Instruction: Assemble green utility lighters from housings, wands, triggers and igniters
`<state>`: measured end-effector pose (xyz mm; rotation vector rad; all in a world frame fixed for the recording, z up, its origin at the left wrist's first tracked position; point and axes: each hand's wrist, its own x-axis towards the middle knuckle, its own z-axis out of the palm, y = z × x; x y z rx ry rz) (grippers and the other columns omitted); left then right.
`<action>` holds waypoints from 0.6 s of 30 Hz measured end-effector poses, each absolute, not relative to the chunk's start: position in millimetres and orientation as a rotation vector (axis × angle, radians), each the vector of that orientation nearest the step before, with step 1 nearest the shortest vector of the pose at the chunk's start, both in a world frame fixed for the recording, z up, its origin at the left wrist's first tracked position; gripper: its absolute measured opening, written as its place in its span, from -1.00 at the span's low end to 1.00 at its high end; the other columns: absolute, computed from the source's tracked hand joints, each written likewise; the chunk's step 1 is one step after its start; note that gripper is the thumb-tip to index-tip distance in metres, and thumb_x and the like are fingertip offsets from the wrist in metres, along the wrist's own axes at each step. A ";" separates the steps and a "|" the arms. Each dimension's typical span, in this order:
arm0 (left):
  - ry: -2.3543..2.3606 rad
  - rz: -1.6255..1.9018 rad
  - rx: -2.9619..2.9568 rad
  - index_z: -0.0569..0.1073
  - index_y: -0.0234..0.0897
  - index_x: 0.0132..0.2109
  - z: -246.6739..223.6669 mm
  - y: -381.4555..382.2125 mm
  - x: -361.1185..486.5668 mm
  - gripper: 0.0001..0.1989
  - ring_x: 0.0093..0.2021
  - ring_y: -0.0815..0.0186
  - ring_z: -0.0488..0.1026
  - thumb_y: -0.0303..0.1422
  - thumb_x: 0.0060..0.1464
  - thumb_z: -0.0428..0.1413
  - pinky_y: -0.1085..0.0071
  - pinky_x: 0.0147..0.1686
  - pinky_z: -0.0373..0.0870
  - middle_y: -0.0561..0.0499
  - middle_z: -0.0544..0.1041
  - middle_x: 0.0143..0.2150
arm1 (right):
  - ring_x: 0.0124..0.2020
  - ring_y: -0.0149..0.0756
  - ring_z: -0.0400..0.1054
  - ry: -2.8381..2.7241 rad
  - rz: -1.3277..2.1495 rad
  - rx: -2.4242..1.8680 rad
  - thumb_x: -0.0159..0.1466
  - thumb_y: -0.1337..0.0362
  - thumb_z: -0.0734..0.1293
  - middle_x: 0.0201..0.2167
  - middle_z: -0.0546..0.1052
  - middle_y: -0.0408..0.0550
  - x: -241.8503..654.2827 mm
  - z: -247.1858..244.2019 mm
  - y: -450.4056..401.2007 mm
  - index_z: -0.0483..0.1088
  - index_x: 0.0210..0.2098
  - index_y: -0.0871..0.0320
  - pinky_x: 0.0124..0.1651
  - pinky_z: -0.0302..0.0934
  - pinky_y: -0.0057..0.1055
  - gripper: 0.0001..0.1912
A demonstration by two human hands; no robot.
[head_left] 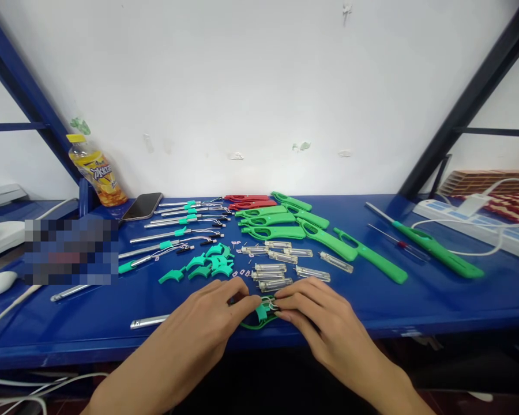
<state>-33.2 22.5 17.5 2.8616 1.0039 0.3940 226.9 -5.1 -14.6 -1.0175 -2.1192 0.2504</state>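
Note:
Near the table's front edge lies a partly assembled long-nosed gas lighter, with its metal tube (pixel 149 321) sticking out to the left. A teal trigger (pixel 262 313), thin white wires and a green handle shell (pixel 256 327) show between my hands. My left hand (pixel 218 308) is closed round the lighter beside the trigger, covering the middle. From the other side, my right hand (pixel 318 311) pinches at the wire end with fingertips together. Just beyond are clear fuel tanks (pixel 270 275) and a pile of loose teal triggers (pixel 216 262).
Several metal tubes with wired igniters (pixel 173 233) lie at left. Green handle shells (pixel 328 239) and red ones (pixel 251 202) lie at the back. At right are a screwdriver (pixel 401 244), a whole green lighter (pixel 441 251) and a power strip (pixel 501 230). A phone (pixel 142 206) and drink bottle (pixel 97 173) stand back left.

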 end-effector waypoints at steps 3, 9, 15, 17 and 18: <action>0.966 0.409 2.920 0.33 -0.03 0.36 12.5 24.1 -37.9 -0.33 -0.04 0.23 0.57 -0.72 0.25 -0.05 0.31 0.01 0.54 -0.04 0.49 0.13 | -0.06 -0.18 0.50 -2.121 0.232 -1.012 0.54 0.36 0.30 -0.09 0.64 -0.09 226.6 -15.2 -4.2 0.49 -0.06 0.07 0.00 0.41 -0.20 -0.88; 0.942 0.359 2.933 0.29 0.01 0.40 7.5 23.3 -46.5 -0.28 -0.02 0.20 0.58 -0.74 0.23 -0.01 0.23 0.08 0.56 -0.05 0.47 0.16 | -0.07 -0.16 0.52 -2.116 0.217 -1.015 0.54 0.35 0.29 -0.10 0.65 -0.05 226.4 -14.6 -4.8 0.50 -0.07 0.08 0.00 0.44 -0.18 -0.86; 0.957 0.324 2.925 0.25 0.02 0.42 14.5 22.9 -42.1 -0.26 -0.03 0.20 0.57 -0.74 0.24 -0.02 0.27 -0.01 0.56 -0.05 0.45 0.18 | -0.09 -0.17 0.52 -2.128 0.205 -0.998 0.54 0.37 0.29 -0.11 0.65 -0.06 226.1 -13.6 -5.7 0.49 -0.05 0.09 -0.02 0.44 -0.20 -0.87; 0.949 0.326 2.902 0.28 0.01 0.40 18.0 23.5 -40.8 -0.30 -0.04 0.21 0.57 -0.74 0.27 -0.03 0.31 -0.06 0.55 -0.04 0.45 0.17 | -0.10 -0.18 0.52 -2.130 0.201 -0.992 0.53 0.38 0.29 -0.11 0.65 -0.06 226.4 -13.9 -6.3 0.49 -0.05 0.09 -0.03 0.43 -0.21 -0.87; 0.940 0.331 2.890 0.30 0.01 0.37 19.4 24.1 -40.6 -0.32 -0.05 0.22 0.57 -0.73 0.28 -0.03 0.33 -0.09 0.54 -0.03 0.46 0.17 | -0.10 -0.18 0.52 -2.131 0.198 -0.988 0.53 0.39 0.30 -0.11 0.65 -0.07 226.5 -14.0 -6.5 0.49 -0.06 0.10 -0.03 0.43 -0.21 -0.87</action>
